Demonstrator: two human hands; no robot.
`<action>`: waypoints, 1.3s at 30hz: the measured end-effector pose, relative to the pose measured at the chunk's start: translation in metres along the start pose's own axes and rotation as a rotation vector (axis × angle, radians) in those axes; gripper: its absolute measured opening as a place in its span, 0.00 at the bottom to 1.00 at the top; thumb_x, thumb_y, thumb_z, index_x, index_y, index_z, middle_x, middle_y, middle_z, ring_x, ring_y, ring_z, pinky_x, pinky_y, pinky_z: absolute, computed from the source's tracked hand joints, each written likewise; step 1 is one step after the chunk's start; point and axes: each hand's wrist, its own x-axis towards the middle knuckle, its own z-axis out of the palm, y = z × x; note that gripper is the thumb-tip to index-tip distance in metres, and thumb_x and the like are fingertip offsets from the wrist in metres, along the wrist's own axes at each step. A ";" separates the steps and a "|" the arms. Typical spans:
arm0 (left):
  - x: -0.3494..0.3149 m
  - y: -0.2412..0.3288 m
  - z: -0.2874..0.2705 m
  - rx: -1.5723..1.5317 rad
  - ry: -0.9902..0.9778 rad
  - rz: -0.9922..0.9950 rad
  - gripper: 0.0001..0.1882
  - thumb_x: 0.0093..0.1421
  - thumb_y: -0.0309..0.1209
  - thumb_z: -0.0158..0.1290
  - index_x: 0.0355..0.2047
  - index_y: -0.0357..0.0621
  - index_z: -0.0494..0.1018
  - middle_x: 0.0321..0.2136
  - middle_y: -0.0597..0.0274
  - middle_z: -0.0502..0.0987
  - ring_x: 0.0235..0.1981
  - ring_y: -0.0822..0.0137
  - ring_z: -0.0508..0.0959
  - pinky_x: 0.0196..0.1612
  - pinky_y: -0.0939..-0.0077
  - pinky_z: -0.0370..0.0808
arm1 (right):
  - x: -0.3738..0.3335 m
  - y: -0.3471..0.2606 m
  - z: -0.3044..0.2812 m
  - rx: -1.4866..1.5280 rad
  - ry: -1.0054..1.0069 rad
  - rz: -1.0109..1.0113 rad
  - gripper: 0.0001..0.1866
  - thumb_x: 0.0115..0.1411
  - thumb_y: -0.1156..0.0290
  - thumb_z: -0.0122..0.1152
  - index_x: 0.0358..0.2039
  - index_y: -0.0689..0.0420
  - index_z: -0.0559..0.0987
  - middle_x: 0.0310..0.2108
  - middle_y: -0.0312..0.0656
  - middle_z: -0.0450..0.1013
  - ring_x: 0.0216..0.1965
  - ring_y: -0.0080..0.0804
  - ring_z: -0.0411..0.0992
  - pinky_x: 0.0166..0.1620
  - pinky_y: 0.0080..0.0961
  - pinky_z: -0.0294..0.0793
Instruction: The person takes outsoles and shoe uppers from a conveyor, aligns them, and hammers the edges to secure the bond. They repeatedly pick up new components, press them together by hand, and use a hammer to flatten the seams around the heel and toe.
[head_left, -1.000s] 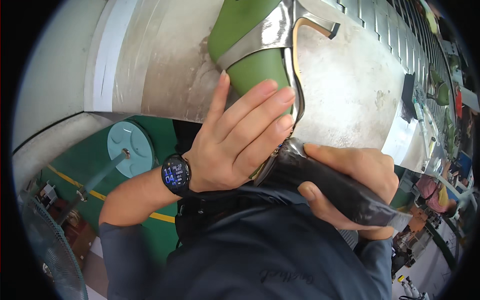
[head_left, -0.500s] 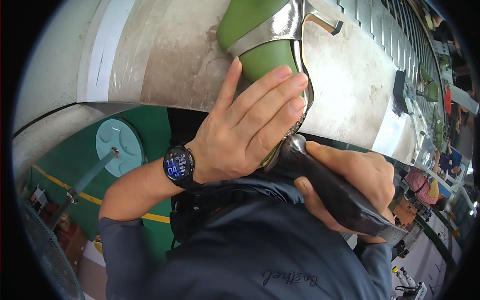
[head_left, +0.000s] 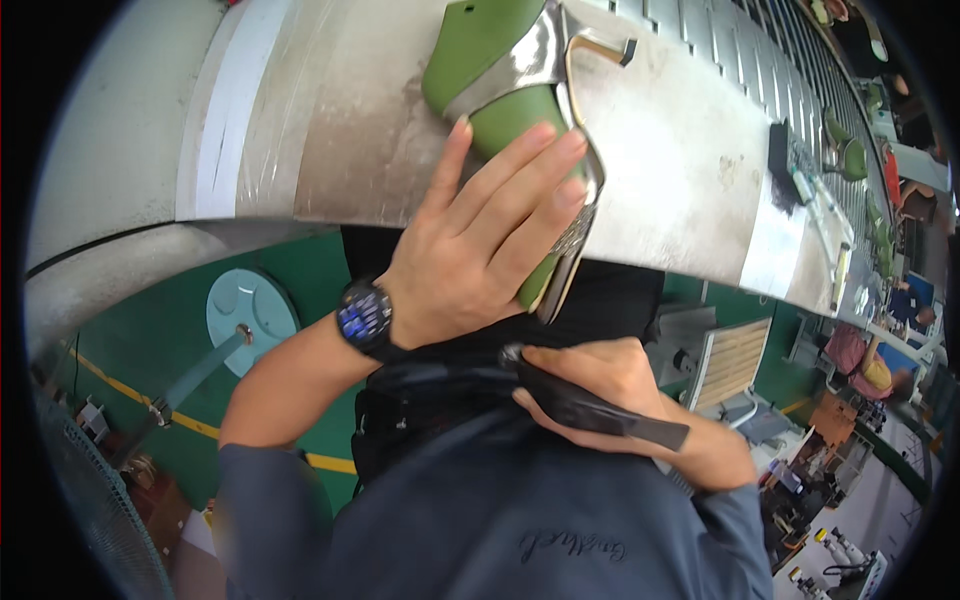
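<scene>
A metallic silver high-heeled sandal [head_left: 538,52] on a green shoe last [head_left: 470,62] lies on its side, sole to the right, toe reaching past the table edge. Across its front part lies my left hand [head_left: 460,255], fingers spread and pressed on it, thumb hidden. My right hand [head_left: 605,375] grips a dark hand tool [head_left: 590,405] with a rounded shiny end and a wider flat end. This tool is near my body, apart from the toe and below it; its exact kind is unclear.
The pale worktable [head_left: 350,130] has a metal roller conveyor [head_left: 735,55] along its far side. Brush-like tools [head_left: 815,205] lie at its right end. Below are a round blue stool base [head_left: 252,322], a wooden-slatted seat [head_left: 732,362] and a fan [head_left: 105,510]. Another person [head_left: 860,355] works far right.
My right hand has drawn the tool away from the sandal's toe, down and left toward my body. My left hand stays on the sandal. The view has shifted slightly.
</scene>
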 end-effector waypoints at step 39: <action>0.001 0.005 0.014 0.148 -0.026 -0.190 0.20 0.73 0.35 0.51 0.62 0.48 0.63 0.62 0.55 0.74 0.66 0.52 0.73 0.67 0.14 0.56 | 0.125 0.045 -0.146 0.445 -0.026 0.571 0.21 0.51 0.63 0.74 0.38 0.69 0.86 0.27 0.45 0.82 0.27 0.27 0.78 0.34 0.22 0.76</action>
